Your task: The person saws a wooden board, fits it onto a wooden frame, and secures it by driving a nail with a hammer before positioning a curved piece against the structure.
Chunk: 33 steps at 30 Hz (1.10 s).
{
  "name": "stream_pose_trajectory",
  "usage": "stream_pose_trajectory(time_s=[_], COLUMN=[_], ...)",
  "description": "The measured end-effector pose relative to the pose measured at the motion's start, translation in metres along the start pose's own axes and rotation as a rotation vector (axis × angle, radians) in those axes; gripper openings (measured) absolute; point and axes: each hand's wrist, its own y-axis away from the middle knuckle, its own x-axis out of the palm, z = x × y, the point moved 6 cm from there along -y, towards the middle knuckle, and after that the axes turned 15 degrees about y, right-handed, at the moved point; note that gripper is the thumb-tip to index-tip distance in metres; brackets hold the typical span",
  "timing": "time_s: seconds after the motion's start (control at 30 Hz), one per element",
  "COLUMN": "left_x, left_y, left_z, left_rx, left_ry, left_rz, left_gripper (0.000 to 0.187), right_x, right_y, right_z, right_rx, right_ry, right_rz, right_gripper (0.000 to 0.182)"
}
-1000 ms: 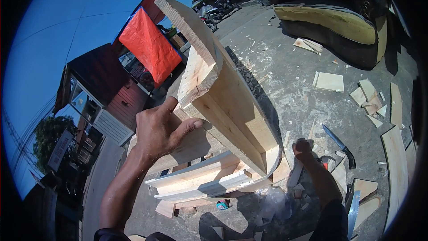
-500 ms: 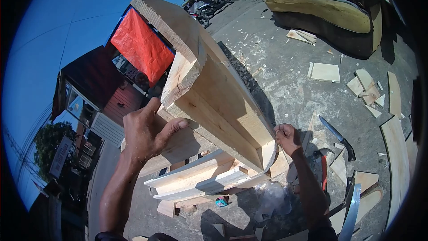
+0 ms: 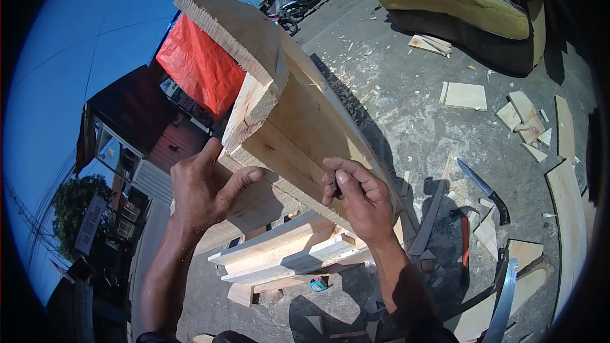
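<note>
A long trough-like frame of pale planks [image 3: 279, 146] stands tilted in front of me, its rough-sawn end up near the top. My left hand [image 3: 206, 187] grips its left edge, thumb along the near board and the other fingers partly hidden behind it. In front of the frame's lower inner side, my right hand [image 3: 359, 197] is closed in a pinch. Something small and dark [image 3: 337, 184] shows between its fingertips, too little of it visible to name. Below lies a second plank assembly [image 3: 292, 251], with a teal tape measure [image 3: 318, 284] beside it.
On the concrete at right lie a black-handled knife [image 3: 484, 190], a handsaw [image 3: 503, 305], a red-handled tool [image 3: 464, 244] and several wood offcuts [image 3: 466, 96]. A long board [image 3: 567, 222] lies far right. Motorbikes [image 3: 289, 13] and a red tarp [image 3: 200, 67] are behind.
My right hand has moved up and left from the frame's lower right end to in front of its inner side. The left hand keeps its grip; the view has shifted slightly.
</note>
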Motion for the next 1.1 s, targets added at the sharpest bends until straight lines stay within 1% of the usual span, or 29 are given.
stream_pose_trajectory(time_s=[0.07,0.1,0.17,0.2,0.27,0.3,0.37,0.4,0.47,0.6,0.7,0.8,0.9,0.97,1.0,1.1], left_x=[-0.001,0.000,0.001,0.001,0.001,0.001,-0.001,0.000,0.000,0.002,0.001,0.002,0.002,0.002,0.003,0.002], left_y=[0.000,-0.001,-0.001,-0.001,-0.001,0.000,-0.001,-0.001,0.000,-0.001,0.000,0.000,0.001,0.001,0.002,0.004], left_z=[0.000,0.000,-0.003,-0.003,-0.001,0.001,-0.001,-0.002,0.000,-0.003,-0.002,-0.001,-0.003,-0.004,-0.004,-0.003], left_rx=[0.008,0.016,0.022,0.025,0.015,0.005,0.006,0.009,0.009,0.027,0.048,0.036,0.052,0.064,0.078,0.031], left_ry=[-0.014,-0.027,-0.003,0.019,0.021,0.021,-0.002,-0.022,-0.007,0.051,-0.013,0.033,0.027,0.046,0.070,0.030], left_rz=[0.001,0.001,-0.011,-0.027,-0.019,-0.013,-0.010,-0.004,-0.007,-0.027,-0.005,-0.015,-0.011,-0.024,-0.038,-0.036], left_gripper=[0.056,0.056,0.056,0.057,0.056,0.056,0.056,0.056,0.056,0.055,0.055,0.055,0.055,0.055,0.055,0.056], right_x=[0.003,-0.001,-0.001,-0.001,0.002,0.004,0.006,0.008,0.008,0.009,0.009,0.010,0.013,0.012,0.015,0.018], right_y=[0.002,0.002,0.003,0.002,-0.002,-0.003,-0.003,-0.002,-0.001,0.000,0.000,0.002,0.004,0.007,0.007,0.011], right_z=[0.004,0.003,0.002,0.001,0.005,0.006,-0.003,-0.003,-0.004,-0.009,-0.009,-0.012,-0.015,-0.012,-0.017,-0.015], right_rx=[-0.049,-0.051,-0.078,-0.078,-0.200,-0.201,-0.044,-0.044,-0.025,-0.022,-0.010,-0.030,-0.070,-0.136,-0.123,-0.140], right_ry=[-0.293,-0.292,0.015,0.017,0.123,0.122,0.027,0.029,-0.055,-0.008,0.000,-0.003,-0.019,0.042,0.040,-0.004], right_rz=[-0.096,-0.097,0.088,0.086,0.061,0.064,0.025,0.026,-0.027,-0.012,-0.012,-0.020,-0.052,-0.109,-0.107,-0.154], right_gripper=[0.027,0.027,0.024,0.024,0.024,0.024,0.022,0.022,0.016,0.014,0.013,0.012,0.011,0.011,0.011,0.012])
